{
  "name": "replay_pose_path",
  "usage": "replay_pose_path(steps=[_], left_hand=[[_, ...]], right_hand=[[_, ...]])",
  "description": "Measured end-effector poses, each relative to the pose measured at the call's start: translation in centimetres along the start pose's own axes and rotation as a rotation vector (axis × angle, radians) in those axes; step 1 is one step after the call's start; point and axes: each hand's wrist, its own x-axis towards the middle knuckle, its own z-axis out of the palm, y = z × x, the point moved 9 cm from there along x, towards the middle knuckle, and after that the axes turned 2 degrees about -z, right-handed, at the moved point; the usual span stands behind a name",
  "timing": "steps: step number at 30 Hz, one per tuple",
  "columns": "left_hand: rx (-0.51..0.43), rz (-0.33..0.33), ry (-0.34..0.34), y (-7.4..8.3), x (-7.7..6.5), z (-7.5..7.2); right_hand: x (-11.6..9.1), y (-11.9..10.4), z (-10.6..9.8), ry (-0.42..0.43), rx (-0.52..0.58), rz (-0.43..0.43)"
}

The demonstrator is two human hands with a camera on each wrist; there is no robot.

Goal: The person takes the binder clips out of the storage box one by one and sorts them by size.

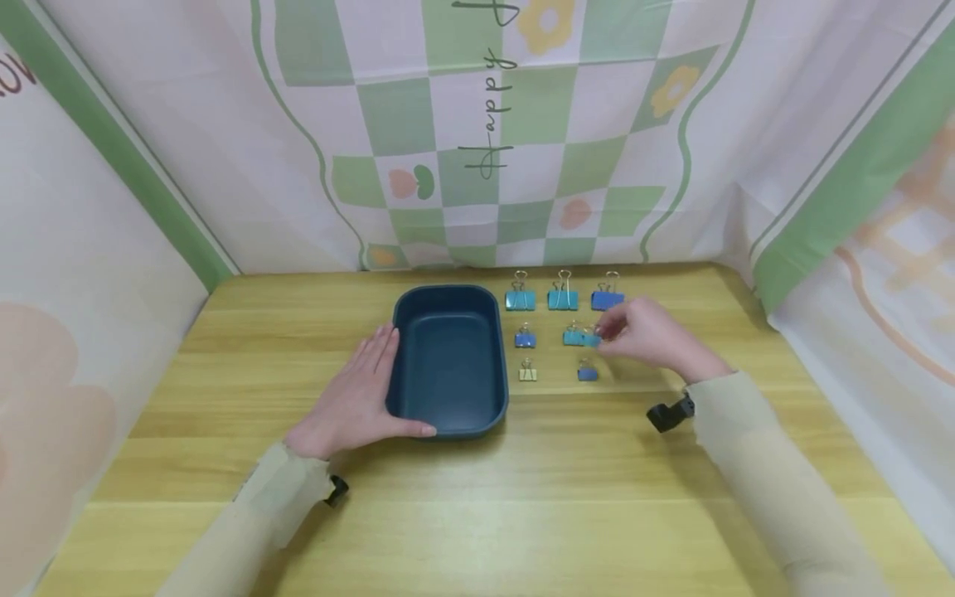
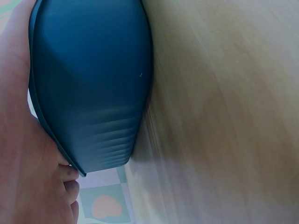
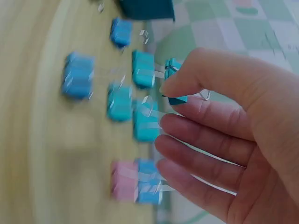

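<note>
My right hand (image 1: 640,333) pinches a small teal binder clip (image 3: 177,99) between thumb and forefinger, the other fingers loosely extended. In the head view the held clip overlaps another teal binder clip (image 1: 572,337) on the table. My left hand (image 1: 356,396) rests against the left side and near corner of a dark blue rectangular tray (image 1: 501,365). Its fingers lie fairly straight along the left rim, and the thumb stretches over the near rim. The left wrist view shows the tray's outer wall (image 2: 93,70) beside the palm.
Right of the tray, binder clips stand in rows: teal ones (image 1: 520,300) and a blue one (image 1: 607,300) at the back, smaller blue (image 1: 525,339) and cream (image 1: 528,375) ones nearer. A pink clip (image 3: 124,180) shows only in the right wrist view. A patterned curtain (image 1: 462,199) borders the table.
</note>
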Motion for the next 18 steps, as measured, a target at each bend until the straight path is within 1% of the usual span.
replay_pose_path(steps=[4, 10, 15, 18], left_hand=[[-0.004, 0.005, 0.005, 0.0, 0.0, -0.1], [-0.004, 0.005, 0.003, 0.0, 0.0, 0.0], [-0.003, 0.004, 0.003, -0.1, 0.0, 0.1], [0.000, 0.004, 0.012, -0.1, 0.0, 0.0]], right_hand=[[-1.6, 2.1, 0.0, 0.009, 0.004, 0.034], [-3.4, 4.4, 0.5, -0.011, -0.042, 0.068], [-4.4, 4.7, 1.0, -0.011, -0.072, 0.031], [-4.7, 4.6, 1.0, -0.008, -0.078, 0.032]])
